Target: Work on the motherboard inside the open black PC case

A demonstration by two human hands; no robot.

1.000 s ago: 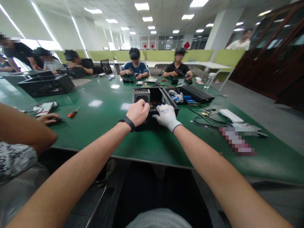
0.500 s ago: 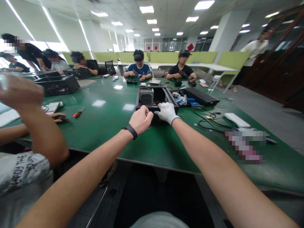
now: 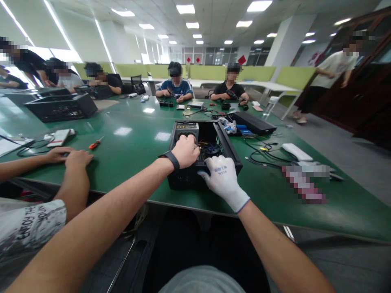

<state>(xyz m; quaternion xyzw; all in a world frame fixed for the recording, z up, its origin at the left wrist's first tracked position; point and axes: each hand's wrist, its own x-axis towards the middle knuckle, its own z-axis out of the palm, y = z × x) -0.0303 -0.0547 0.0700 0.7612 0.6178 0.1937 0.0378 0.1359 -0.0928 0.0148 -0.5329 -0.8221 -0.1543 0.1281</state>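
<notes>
A black computer case (image 3: pixel 186 180) lies on the green table before me, its open side up. Inside it, at the left, sits a grey power supply (image 3: pixel 187 127); a dark round fan (image 3: pixel 213 149) and some thin coloured wires show deeper in. My left hand (image 3: pixel 185 151), bare with a black wristband, is over the case just in front of the power supply. Its fingers are curled together, and what lies in them is hidden. My right hand (image 3: pixel 222 173), in a white glove, grips the near wall of the case, fingers over the rim and thumb on the outside.
An orange screwdriver (image 3: pixel 96 143) and a co-worker's hands (image 3: pixel 77 158) are to the left. Right of the case lie black cables (image 3: pixel 259 152), a white box-like piece (image 3: pixel 297 152) and a black panel (image 3: pixel 254 123). Another dark case (image 3: pixel 62 108) stands at the far left.
The computer case has come nearer to me. My left hand has moved from its near edge to above its inside; my right hand stays on the rim. The neighbour's raised arm has come down.
</notes>
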